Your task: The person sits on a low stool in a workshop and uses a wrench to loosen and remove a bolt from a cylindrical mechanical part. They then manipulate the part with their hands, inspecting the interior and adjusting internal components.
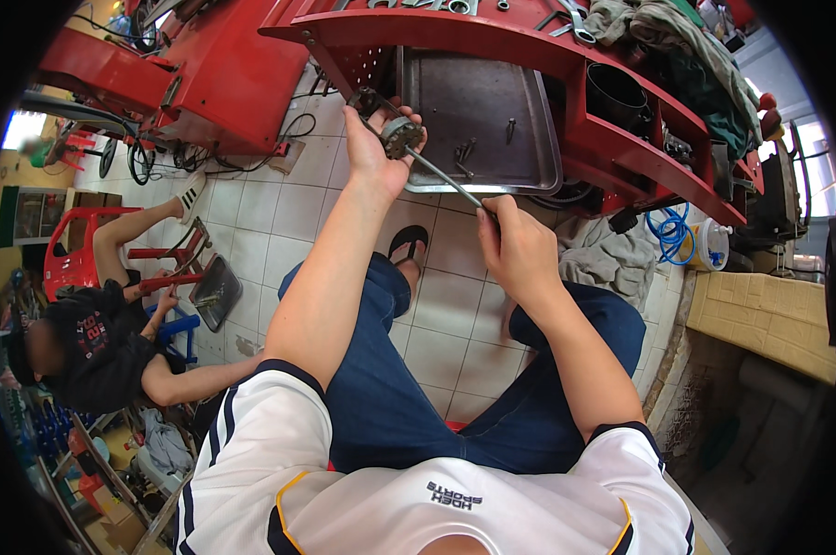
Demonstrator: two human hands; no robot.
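Up by the bench edge, my left hand (377, 159) is closed around a grey round metal part (399, 136), its fingers curled behind it. A darker piece of metal (366, 100) shows beside that hand's fingers; whether it joins the round part I cannot tell. My right hand (521, 248) grips a long-shafted screwdriver (445, 178), with most of its handle hidden in the fist. The shaft slants up and left, and its far end meets the face of the round part. Below and behind both hands lies a metal tray (478, 92) with several bolts (465, 153) in it.
Wrenches (575, 20) and cloths lie on the red workbench (492, 35) above the tray. A grey cloth (607, 259) and a coiled blue hose (672, 231) are on the right. At left, another person (94, 333) sits near a red chair (66, 245) and a dark pan (218, 291).
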